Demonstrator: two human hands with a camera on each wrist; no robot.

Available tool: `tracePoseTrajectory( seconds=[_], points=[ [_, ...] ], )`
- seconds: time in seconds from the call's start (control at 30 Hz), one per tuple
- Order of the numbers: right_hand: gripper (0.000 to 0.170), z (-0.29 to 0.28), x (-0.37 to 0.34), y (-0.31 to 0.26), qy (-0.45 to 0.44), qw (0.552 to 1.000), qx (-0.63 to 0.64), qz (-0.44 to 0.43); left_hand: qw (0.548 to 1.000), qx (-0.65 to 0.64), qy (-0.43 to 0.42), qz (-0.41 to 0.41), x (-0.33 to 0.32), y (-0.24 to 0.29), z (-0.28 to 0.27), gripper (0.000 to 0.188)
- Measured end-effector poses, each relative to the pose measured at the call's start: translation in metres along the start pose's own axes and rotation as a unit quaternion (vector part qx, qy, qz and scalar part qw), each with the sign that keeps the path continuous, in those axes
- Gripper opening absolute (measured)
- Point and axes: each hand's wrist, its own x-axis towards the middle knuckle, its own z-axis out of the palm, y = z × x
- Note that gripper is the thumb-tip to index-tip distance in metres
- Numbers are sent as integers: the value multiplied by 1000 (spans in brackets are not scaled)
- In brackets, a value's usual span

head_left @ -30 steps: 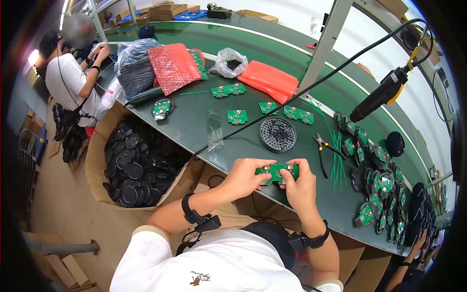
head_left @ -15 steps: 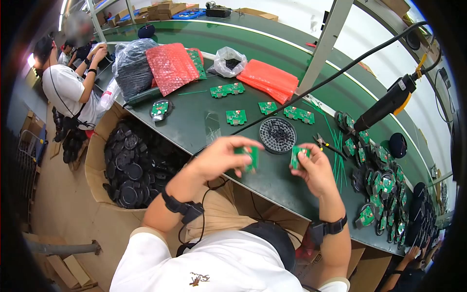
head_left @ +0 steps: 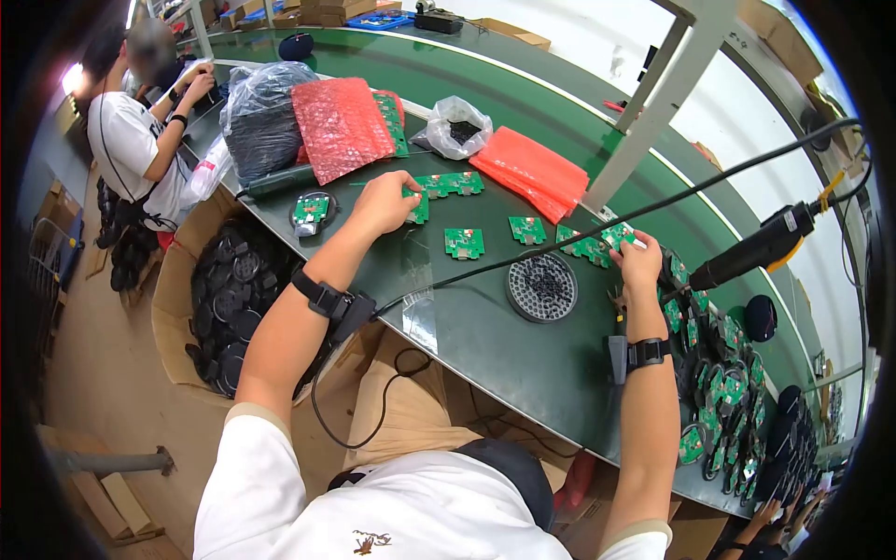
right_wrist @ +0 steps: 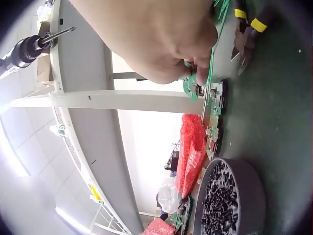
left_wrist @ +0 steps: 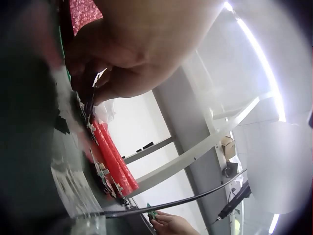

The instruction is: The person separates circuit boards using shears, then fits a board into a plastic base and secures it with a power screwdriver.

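Observation:
My left hand [head_left: 385,201] pinches a small green circuit board [head_left: 419,209] low over the bench, beside a joined pair of boards [head_left: 453,184]. Farther right, my right hand [head_left: 641,261] grips another small circuit board [head_left: 616,234] by its edge, close to a second joined pair [head_left: 583,246]. Two single boards, one [head_left: 464,244] nearer the left hand and one [head_left: 527,231] farther right, lie between the hands. In the left wrist view the fingers mostly hide the board. A corner of the right hand's board [right_wrist: 191,88] shows below the fingers in the right wrist view.
A round dish [head_left: 541,287] of small black parts stands mid-bench. An electric screwdriver [head_left: 756,247] hangs at right above a pile of board assemblies [head_left: 723,383]. Red bubble bags [head_left: 343,129] lie at the back. A black cable [head_left: 485,273] crosses the view. Cutters [right_wrist: 247,36] lie beside green strips.
The board held between both hands has come apart into two pieces, one in each hand. The left hand has moved forward and left, the right hand forward and right, over the bench.

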Motion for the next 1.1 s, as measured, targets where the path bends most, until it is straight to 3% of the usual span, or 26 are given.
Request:
tracePoseTrajectory(
  seconds=[0.07, 0.13, 0.2, 0.23, 0.27, 0.3, 0.33, 0.4, 0.47, 0.5, 0.57, 0.7, 0.77, 0.8, 0.93, 0.97, 1.0, 1.07, 1.1],
  points=[
    [49, 10, 15, 11, -32, 995, 88, 27, 1000, 3, -19, -6, 4, -6, -1, 29],
    [51, 17, 21, 12, -34, 995, 87, 27, 999, 6, -38, -10, 2, -5, -4, 31],
    [54, 18, 26, 11, -49, 998, 32, 6, 998, 68, 4, -6, -5, 0, -4, 28],
    [58, 14, 28, 10, -42, 997, -66, -20, 998, 69, 4, -9, -9, 2, -4, 28],
    [58, 12, 26, 12, -44, 997, -66, -20, 992, 80, 91, 32, -15, 3, -3, 26],
    [60, 6, 14, 0, -11, 975, -206, -78, 977, 89, 177, 73, -20, 5, -3, 25],
    [62, 1, 2, -11, 23, 930, -341, -135, 978, 90, 176, 72, -27, 14, -10, 25],
    [63, -6, -13, -23, -1, 944, -311, -111, 993, -34, 81, 85, -44, 37, -28, 22],
    [60, -11, -24, -25, -162, 918, -305, -196, 991, -56, 65, 101, -49, 45, -23, 21],
    [62, -10, -26, -19, -165, 901, -313, -252, 990, -16, 79, 119, -45, 45, -17, 21],
    [61, -9, -28, -18, -162, 893, -331, -258, 985, 30, 99, 140, -33, 43, -9, 21],
    [54, -8, -29, -17, -181, 874, -334, -303, 985, -21, 88, 144, -42, 85, -24, 20],
    [47, -11, -34, -17, -168, 885, -308, -305, 970, -170, 45, 170, -65, 112, -32, 17],
    [41, -13, -37, -16, -158, 895, -283, -308, 969, -170, 44, 172, -78, 123, -33, 17],
    [30, -24, -39, -11, -134, 920, -230, -288, 908, -313, -218, 176, -122, 160, -20, 17],
    [26, -29, -43, -13, -89, 933, -232, -260, 892, -333, -283, 116, -127, 170, -17, 19],
    [24, -34, -49, -17, -43, 943, -233, -232, 874, -356, -311, 111, -128, 172, -5, 26],
    [20, -48, -81, -28, -30, 932, -228, -280, 806, -459, -374, -14, -130, 179, 17, 42],
    [19, -55, -102, -32, -44, 905, -206, -369, 806, -459, -373, -13, -132, 184, 22, 42]
  ],
)
